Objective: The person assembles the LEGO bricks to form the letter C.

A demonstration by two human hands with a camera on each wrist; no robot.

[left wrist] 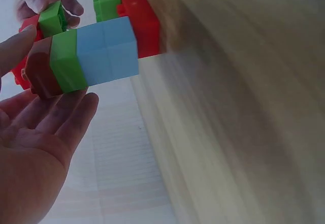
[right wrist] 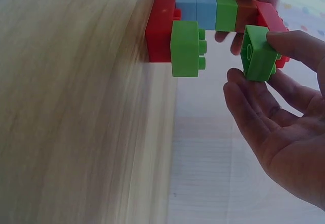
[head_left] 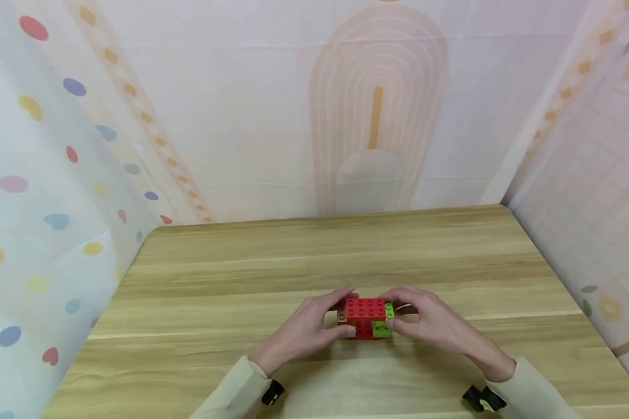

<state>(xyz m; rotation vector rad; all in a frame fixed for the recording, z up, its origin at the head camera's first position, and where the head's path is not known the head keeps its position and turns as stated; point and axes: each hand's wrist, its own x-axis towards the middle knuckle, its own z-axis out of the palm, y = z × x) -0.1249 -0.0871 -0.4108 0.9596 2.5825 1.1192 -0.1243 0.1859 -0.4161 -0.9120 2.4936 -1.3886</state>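
Note:
A red toy building brick [right wrist: 160, 31] lies on the table as a base. At its left end rises a column of light blue bricks [right wrist: 205, 10], a green brick [right wrist: 226, 11] and a brown brick [left wrist: 40, 69]. A second red brick [head_left: 366, 308] spans the top, from the brown one to another green brick [right wrist: 261, 56] on the right. That green piece hangs above a lower green brick [right wrist: 185, 49] on the base, with a gap between. My left hand [head_left: 309, 323] pinches the brown brick between thumb and fingers. My right hand [head_left: 427, 317] pinches the upper green brick.
The wood-grain table [head_left: 230, 256] reaches back to a pale printed curtain [head_left: 241, 116]. Similar patterned cloth hangs along both sides. Dark straps [head_left: 274, 393] show at the cuffs of the light sleeves [head_left: 241, 384].

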